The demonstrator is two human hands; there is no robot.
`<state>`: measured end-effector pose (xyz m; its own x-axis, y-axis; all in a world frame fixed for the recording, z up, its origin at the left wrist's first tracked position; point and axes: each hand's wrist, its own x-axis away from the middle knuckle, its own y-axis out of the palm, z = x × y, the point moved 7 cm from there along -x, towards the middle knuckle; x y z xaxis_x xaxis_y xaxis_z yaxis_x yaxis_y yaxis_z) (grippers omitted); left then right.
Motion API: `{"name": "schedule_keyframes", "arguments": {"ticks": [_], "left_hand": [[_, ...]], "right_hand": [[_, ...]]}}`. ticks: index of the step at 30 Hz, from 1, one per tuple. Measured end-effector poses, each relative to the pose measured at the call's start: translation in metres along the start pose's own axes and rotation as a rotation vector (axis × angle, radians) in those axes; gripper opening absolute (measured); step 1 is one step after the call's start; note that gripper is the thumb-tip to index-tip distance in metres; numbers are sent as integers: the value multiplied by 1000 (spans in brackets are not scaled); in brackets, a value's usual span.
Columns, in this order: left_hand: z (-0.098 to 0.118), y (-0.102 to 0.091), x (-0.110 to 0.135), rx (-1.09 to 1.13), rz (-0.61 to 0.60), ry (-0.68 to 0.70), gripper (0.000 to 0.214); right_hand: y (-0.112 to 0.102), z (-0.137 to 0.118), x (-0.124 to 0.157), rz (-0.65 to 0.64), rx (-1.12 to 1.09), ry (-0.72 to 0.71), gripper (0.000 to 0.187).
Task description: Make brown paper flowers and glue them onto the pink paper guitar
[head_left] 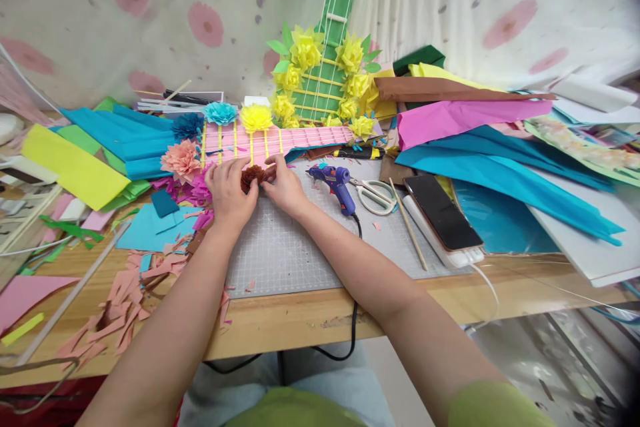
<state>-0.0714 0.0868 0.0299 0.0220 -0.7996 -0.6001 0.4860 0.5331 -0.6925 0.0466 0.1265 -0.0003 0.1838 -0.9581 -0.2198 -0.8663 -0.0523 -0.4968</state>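
My left hand (229, 192) and my right hand (284, 185) meet over a small brown paper flower (253, 177), fingers pinched on it from both sides. The flower sits at the lower edge of a pink paper guitar (280, 141) with yellow frets. Along that guitar lie a peach flower (181, 159), a dark blue flower (187, 125), a light blue flower (220, 113) and a yellow flower (256, 117). A green paper guitar (334, 27) with several yellow flowers stands behind. Both forearms rest over a grey cutting mat (285, 250).
A blue glue gun (339, 186), scissors (376, 195), a wooden stick (409, 225) and a black phone (443, 212) lie right of my hands. Coloured paper sheets (495, 160) pile up on both sides. Pink paper scraps (125, 300) litter the wooden table's front left.
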Motion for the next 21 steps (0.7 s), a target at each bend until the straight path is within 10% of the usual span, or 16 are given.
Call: {"name": "schedule_keyframes", "arguments": {"ticks": [13,21], "left_hand": [[5,-4,3,49,60,38,34],[11,-21,7,101,216,31,28]], "right_hand": [[-17,-5,-1,102,-283,-10,37],[-101,-28,-4,329,-229,-219,35]]}}
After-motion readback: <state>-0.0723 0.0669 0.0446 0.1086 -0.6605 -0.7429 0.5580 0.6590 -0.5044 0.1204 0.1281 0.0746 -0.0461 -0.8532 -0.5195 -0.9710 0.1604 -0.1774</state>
